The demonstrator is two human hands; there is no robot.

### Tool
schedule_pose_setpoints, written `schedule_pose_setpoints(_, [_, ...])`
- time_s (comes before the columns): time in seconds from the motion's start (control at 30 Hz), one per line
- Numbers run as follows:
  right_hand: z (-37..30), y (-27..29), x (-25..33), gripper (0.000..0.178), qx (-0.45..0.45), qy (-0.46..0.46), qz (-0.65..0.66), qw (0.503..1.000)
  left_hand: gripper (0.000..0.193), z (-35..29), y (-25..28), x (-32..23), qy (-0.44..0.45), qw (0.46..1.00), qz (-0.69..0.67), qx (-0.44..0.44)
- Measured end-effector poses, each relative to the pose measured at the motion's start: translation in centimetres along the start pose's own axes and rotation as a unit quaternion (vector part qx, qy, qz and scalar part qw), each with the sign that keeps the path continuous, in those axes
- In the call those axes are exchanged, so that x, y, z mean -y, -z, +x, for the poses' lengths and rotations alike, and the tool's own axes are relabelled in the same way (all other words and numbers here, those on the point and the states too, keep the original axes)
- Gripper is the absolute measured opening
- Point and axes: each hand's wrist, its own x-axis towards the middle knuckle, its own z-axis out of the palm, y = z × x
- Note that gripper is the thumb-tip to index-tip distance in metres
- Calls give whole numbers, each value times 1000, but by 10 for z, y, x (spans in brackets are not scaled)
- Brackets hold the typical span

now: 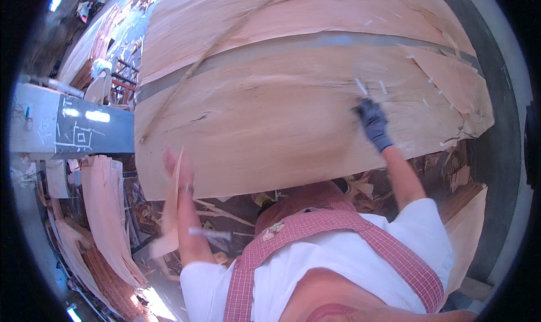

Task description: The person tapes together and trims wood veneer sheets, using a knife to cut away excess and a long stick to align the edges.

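A large, pale tan wood veneer sheet (253, 124) lies spread in front of me, with small cracks in its surface. My right hand (373, 123), in a dark grey glove, reaches onto it with the fingers extended beside a short white tape strip (360, 87). Bare and smeared by motion, my left hand (179, 167) is over the sheet's near left edge. A thin torn veneer strip (169, 215) crosses in front of that hand and hangs along the forearm, its lower end blurred. Whether the left fingers grip it is hidden by the blur.
Behind a dark gap lies a pinkish veneer sheet (315, 17). A thin stick (208, 54) slants across both. More tape pieces mark a torn patch (442, 76) at right. A grey metal beam (93, 124) stands left, above veneer offcuts (110, 209). Scraps litter the floor near me.
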Motion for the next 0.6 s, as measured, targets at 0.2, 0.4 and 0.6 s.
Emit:
schedule_pose_setpoints(0.2, [-16,-22,160,52,-116,-22,50,992,61,140,-11,9,-62,996,65,-3])
schedule_pose_setpoints(0.4, [-30,-15,162,51,-110,-51,38,992,53,199,-14,40,-52,980,154,113])
schedule_pose_setpoints(0.6, [-16,-12,190,55,-69,-99,-62,991,28,229,-13,79,-221,964,37,141])
